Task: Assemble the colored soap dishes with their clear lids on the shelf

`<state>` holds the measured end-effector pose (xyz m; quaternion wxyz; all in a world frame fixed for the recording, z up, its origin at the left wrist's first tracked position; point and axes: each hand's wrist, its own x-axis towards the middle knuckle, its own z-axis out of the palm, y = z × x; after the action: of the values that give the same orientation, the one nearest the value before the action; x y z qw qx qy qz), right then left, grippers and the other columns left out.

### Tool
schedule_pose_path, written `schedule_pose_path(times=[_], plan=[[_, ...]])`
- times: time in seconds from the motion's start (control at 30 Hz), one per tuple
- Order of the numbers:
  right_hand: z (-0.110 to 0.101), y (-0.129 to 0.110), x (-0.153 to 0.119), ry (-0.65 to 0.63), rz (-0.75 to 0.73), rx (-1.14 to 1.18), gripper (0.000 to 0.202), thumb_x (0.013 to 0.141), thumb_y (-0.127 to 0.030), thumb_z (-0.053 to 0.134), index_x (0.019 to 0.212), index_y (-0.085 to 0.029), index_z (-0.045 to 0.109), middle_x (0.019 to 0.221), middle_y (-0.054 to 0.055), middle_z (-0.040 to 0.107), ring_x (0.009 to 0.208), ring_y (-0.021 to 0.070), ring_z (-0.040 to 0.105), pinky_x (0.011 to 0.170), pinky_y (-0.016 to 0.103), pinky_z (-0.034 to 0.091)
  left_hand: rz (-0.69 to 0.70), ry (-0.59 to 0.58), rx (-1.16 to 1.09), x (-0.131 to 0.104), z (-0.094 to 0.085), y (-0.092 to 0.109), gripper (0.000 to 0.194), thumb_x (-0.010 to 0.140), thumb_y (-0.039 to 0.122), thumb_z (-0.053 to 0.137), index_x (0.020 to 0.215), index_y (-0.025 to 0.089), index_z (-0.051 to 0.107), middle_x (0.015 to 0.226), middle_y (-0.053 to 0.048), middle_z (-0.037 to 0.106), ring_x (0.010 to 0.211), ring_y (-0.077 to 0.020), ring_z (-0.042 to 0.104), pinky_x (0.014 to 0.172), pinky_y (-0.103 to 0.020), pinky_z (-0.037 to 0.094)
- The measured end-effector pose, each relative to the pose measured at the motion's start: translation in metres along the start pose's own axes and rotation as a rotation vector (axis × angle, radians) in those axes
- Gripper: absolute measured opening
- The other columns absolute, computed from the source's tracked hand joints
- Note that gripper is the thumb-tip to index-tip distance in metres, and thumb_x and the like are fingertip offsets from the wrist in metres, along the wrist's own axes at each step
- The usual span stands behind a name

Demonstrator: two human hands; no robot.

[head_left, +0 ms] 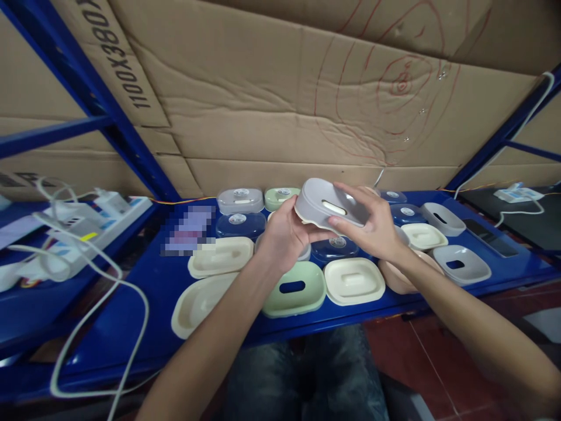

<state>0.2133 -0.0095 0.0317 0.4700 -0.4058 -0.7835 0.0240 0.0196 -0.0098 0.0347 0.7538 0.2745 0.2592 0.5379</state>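
Observation:
A grey oval plastic box (313, 199) with a slot in its face is held tilted above the blue table (144, 257). My left hand (287, 234) grips its left end and reaches under it. On the right side, my right hand (370, 219) wraps round it, thumb near the slot. Below the hands lie a green slotted tray (313, 283) and a cream tray (354, 280) with a raised middle. A dark blue lidded box (335, 248) sits just behind them, partly hidden by the hands.
Cream trays (221, 257) lie at left, with grey slotted covers (462, 263) and a dark flat device (491, 237) at right. White cables (144, 310) and power strips (105, 228) occupy the left. Cardboard (263, 105) stands behind, between blue shelf posts (105, 111).

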Motion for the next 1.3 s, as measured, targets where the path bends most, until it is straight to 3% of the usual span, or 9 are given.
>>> schedule_pose_path(times=[0.13, 0.37, 0.5, 0.73, 0.9, 1.0, 1.1, 1.17, 1.3], plan=[[0.001, 0.000, -0.001, 0.010, 0.012, 0.016, 0.068, 0.089, -0.069, 0.078, 0.137, -0.020, 0.077, 0.118, 0.014, 0.079, 0.105, 0.0335, 0.073, 0.096, 0.055, 0.059, 0.013, 0.032, 0.015, 0.000, 0.003, -0.002, 0.037, 0.109, 0.030, 0.044, 0.118, 0.012, 0.075, 0.122, -0.020, 0.081, 0.134, -0.0436, 0.068, 0.111, -0.072, 0.057], [-0.009, 0.008, 0.004, 0.122, 0.170, 0.180, 0.068, 0.093, -0.074, 0.072, 0.134, -0.020, 0.080, 0.128, 0.012, 0.081, 0.112, 0.0359, 0.077, 0.098, 0.051, 0.062, 0.051, 0.037, 0.046, 0.001, 0.004, -0.008, 0.036, 0.108, 0.024, 0.041, 0.121, 0.011, 0.072, 0.129, -0.019, 0.079, 0.128, -0.0380, 0.073, 0.103, -0.066, 0.064], [-0.007, 0.011, 0.006, 0.093, 0.174, 0.132, 0.069, 0.091, -0.074, 0.075, 0.135, -0.021, 0.079, 0.128, 0.012, 0.081, 0.114, 0.0370, 0.077, 0.102, 0.054, 0.061, 0.077, 0.065, 0.050, 0.001, 0.003, -0.006, 0.034, 0.108, 0.026, 0.045, 0.124, 0.012, 0.071, 0.135, -0.019, 0.077, 0.131, -0.0383, 0.072, 0.105, -0.066, 0.062], [0.000, 0.012, 0.002, 0.043, 0.115, 0.063, 0.069, 0.088, -0.065, 0.080, 0.138, -0.018, 0.077, 0.134, 0.014, 0.079, 0.122, 0.0383, 0.075, 0.108, 0.057, 0.058, 0.060, -0.040, 0.120, 0.006, -0.004, -0.004, 0.036, 0.105, 0.040, 0.060, 0.128, 0.015, 0.071, 0.140, -0.020, 0.074, 0.135, -0.0410, 0.070, 0.107, -0.066, 0.061], [-0.016, 0.025, 0.003, 0.106, 0.166, 0.118, 0.066, 0.093, -0.070, 0.073, 0.138, -0.022, 0.075, 0.138, 0.012, 0.077, 0.124, 0.0361, 0.074, 0.109, 0.056, 0.059, 0.225, 0.063, 0.226, 0.010, -0.012, 0.005, 0.029, 0.095, 0.030, 0.070, 0.119, 0.013, 0.070, 0.127, -0.019, 0.077, 0.124, -0.0358, 0.074, 0.102, -0.057, 0.065], [-0.035, 0.034, 0.000, 0.119, 0.205, 0.134, 0.067, 0.096, -0.075, 0.068, 0.138, -0.023, 0.073, 0.134, 0.013, 0.078, 0.116, 0.0351, 0.076, 0.100, 0.053, 0.063, 0.474, 0.185, 0.425, 0.014, -0.024, 0.018, 0.027, 0.089, 0.032, 0.072, 0.111, 0.017, 0.068, 0.112, -0.012, 0.078, 0.113, -0.0306, 0.076, 0.097, -0.047, 0.065], [-0.055, 0.040, -0.008, 0.067, 0.256, 0.102, 0.068, 0.096, -0.077, 0.067, 0.138, -0.024, 0.072, 0.129, 0.013, 0.079, 0.106, 0.0345, 0.077, 0.090, 0.052, 0.065, 0.730, 0.293, 0.769, 0.013, -0.042, 0.029, 0.030, 0.085, 0.033, 0.073, 0.110, 0.018, 0.068, 0.103, -0.007, 0.076, 0.101, -0.0250, 0.075, 0.093, -0.039, 0.062], [-0.064, 0.044, -0.016, 0.033, 0.276, 0.093, 0.066, 0.097, -0.075, 0.067, 0.139, -0.025, 0.071, 0.131, 0.013, 0.078, 0.105, 0.0344, 0.075, 0.089, 0.053, 0.063, 0.752, 0.326, 0.953, 0.009, -0.057, 0.032, 0.035, 0.083, 0.032, 0.072, 0.115, 0.019, 0.069, 0.098, -0.005, 0.076, 0.089, -0.0227, 0.073, 0.085, -0.036, 0.061], [-0.071, 0.056, -0.029, -0.005, 0.283, 0.078, 0.063, 0.098, -0.073, 0.066, 0.140, -0.026, 0.070, 0.129, 0.012, 0.078, 0.105, 0.0338, 0.074, 0.092, 0.053, 0.060, 0.619, 0.418, 1.303, -0.001, -0.077, 0.027, 0.036, 0.087, 0.032, 0.065, 0.119, 0.018, 0.073, 0.088, -0.005, 0.076, 0.078, -0.0241, 0.071, 0.081, -0.038, 0.058]])
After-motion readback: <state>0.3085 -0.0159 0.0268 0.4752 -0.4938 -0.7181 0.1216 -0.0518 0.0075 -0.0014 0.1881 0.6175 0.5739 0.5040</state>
